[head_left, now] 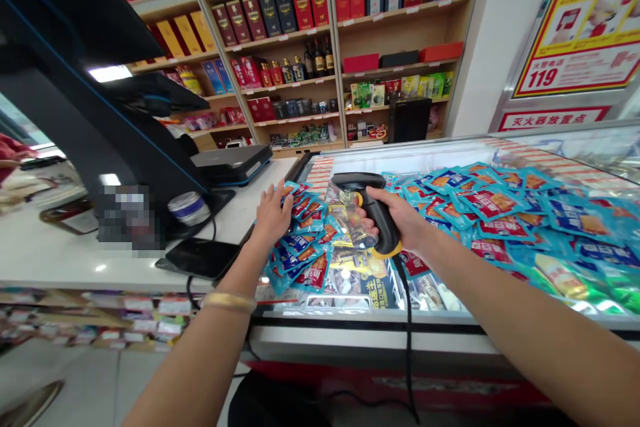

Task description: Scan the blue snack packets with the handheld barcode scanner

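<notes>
My right hand (395, 217) is wrapped round the handle of a black and yellow barcode scanner (385, 227), its head pointing left and its cable hanging down in front. My left hand (274, 213) rests with fingers stretched out on the left edge of a small pile of blue snack packets (305, 253). These packets lie on the glass top of a freezer case (345, 303). To the right of the scanner spreads a larger heap of similar blue packets (490, 207) with red and dark blue labels.
On the white counter (120, 270) at left stand a monitor (100, 93), a scale (233, 163), a round tin (189, 208) and a black phone-like device (200, 258). Shelves (280, 43) with boxes and bottles line the back. Another person's sleeve (15, 147) shows at far left.
</notes>
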`<state>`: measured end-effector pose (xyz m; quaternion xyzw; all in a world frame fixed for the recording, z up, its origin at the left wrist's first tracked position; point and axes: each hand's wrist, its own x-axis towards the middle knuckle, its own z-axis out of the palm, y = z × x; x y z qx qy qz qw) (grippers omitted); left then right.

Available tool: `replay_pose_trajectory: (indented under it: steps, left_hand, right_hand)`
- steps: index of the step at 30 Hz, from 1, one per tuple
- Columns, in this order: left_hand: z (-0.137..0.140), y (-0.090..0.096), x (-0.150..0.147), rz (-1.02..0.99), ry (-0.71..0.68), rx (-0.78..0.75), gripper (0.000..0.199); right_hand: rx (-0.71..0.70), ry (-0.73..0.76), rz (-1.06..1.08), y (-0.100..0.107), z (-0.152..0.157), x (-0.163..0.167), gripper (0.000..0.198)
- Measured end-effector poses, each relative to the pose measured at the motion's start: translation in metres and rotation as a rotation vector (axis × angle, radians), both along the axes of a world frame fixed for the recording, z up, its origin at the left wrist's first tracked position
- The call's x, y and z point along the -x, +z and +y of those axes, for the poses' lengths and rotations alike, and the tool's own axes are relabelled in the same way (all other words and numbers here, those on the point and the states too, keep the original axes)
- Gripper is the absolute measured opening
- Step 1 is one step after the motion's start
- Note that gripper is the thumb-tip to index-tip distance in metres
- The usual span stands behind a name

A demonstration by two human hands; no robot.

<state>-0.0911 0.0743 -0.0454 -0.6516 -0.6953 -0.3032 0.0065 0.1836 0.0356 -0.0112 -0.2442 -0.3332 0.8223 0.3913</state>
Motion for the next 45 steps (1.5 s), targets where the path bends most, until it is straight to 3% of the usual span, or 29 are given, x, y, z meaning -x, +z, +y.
replay_pose_trajectory:
  steps: [3, 6, 10, 12, 14, 19, 21, 24, 29, 33, 40, 45]
  left_hand:
    - [-0.002, 0.008, -0.002, -0.074, -0.003, -0.030, 0.057]
    - [-0.009, 0.016, -0.011, -0.113, 0.084, -0.046, 0.056]
    - [-0.016, 0.026, -0.044, -0.087, 0.097, -0.179, 0.058]
    - [-0.017, 0.028, -0.074, -0.112, -0.050, -0.266, 0.060]
    - [-0.020, 0.027, -0.110, -0.160, -0.299, -0.284, 0.063]
    - [-0.031, 0.005, -0.191, -0.141, -0.867, -0.016, 0.081]
    - [-0.035, -0.005, -0.206, -0.074, -1.003, 0.077, 0.092]
    - [-0.037, -0.013, -0.212, 0.023, -1.078, 0.132, 0.102]
    - [-0.039, -0.011, -0.210, 0.121, -1.098, 0.140, 0.097]
    - [-0.038, -0.013, -0.211, 0.048, -1.081, 0.086, 0.090]
    - [-0.035, -0.016, -0.209, -0.125, -0.905, 0.035, 0.087]
    - [-0.029, -0.016, -0.205, -0.393, -0.717, 0.009, 0.060]
  right_hand:
    - [-0.033, -0.043, 0.011, 0.004, 0.004, -0.025, 0.022]
    - [-0.083, -0.129, -0.009, 0.010, 0.006, -0.059, 0.022]
    - [-0.130, -0.191, -0.040, 0.016, 0.009, -0.103, 0.016]
    - [-0.138, -0.216, -0.051, 0.016, 0.010, -0.120, 0.017]
    - [-0.136, -0.249, -0.041, 0.014, 0.010, -0.131, 0.019]
    - [-0.112, -0.304, 0.044, 0.003, 0.007, -0.141, 0.024]
    - [-0.108, -0.318, 0.053, -0.001, 0.006, -0.140, 0.022]
    - [-0.111, -0.306, 0.047, -0.003, 0.005, -0.137, 0.019]
    - [-0.147, -0.287, 0.031, -0.001, 0.003, -0.133, 0.021]
    - [-0.151, -0.285, 0.007, 0.000, 0.002, -0.134, 0.021]
    - [-0.169, -0.304, 0.005, -0.002, 0.003, -0.135, 0.019]
    - [-0.139, -0.307, -0.010, -0.002, 0.003, -0.136, 0.021]
